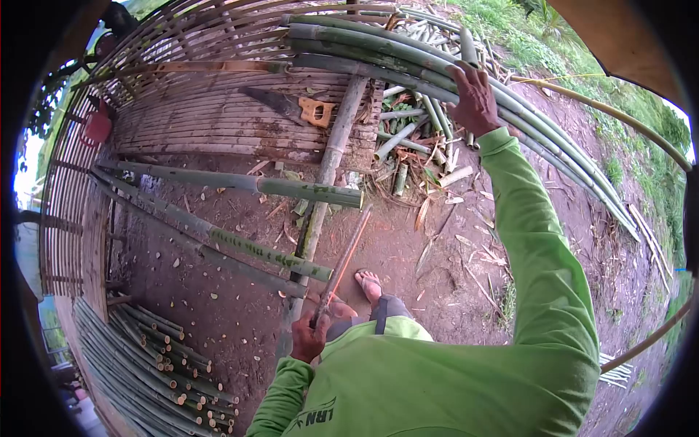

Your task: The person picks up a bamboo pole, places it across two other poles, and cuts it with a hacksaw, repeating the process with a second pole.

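My left hand [309, 340] is closed around the handle of a long, narrow machete [344, 264], its blade pointing up and away in front of my legs. My right arm reaches far forward. At its end my right hand [475, 100] is closed over a bundle of long green bamboo poles [378, 49], fingers curled across the upper ones. To the left of the blade, the cut ends of several bamboo poles [313, 191] rest across a thick bamboo crossbar [331, 156].
A handsaw [314, 111] with a yellowish handle lies on a bamboo-slat bench [196, 120]. Cut bamboo scraps [400, 138] litter the ground beyond. A stack of thin bamboo poles [145, 364] lies at lower left. My sandalled foot [370, 285] stands on bare soil.
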Demonstrator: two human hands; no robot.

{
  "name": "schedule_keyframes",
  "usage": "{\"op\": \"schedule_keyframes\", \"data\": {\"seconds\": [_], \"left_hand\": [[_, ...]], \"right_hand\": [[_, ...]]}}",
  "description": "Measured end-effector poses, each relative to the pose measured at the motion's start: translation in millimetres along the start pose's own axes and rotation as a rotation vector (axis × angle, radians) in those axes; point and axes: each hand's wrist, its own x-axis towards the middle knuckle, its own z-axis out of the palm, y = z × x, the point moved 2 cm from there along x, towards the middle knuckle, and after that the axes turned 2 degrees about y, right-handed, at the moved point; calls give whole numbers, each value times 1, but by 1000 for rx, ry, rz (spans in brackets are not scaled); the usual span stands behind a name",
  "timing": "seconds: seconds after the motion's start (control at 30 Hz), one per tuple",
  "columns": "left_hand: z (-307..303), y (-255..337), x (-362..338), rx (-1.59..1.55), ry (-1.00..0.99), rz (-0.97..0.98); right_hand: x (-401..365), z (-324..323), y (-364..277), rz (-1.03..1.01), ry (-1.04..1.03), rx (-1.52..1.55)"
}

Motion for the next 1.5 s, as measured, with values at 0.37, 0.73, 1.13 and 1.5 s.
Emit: {"op": "schedule_keyframes", "data": {"seconds": [0.37, 0.73, 1.13, 1.5], "left_hand": [[39, 37, 169, -695, 191, -53], [-11, -28, 86, 23, 159, 25], [9, -89, -112, 94, 195, -618], [5, -86, -67, 119, 150, -559]], "right_hand": [[-165, 43, -251, -45, -455, 1082], [-55, 228, -149, -192, -704, 307], [-64, 326, -121, -130, -565, 226], [-143, 224, -234, -197, -603, 478]]}}
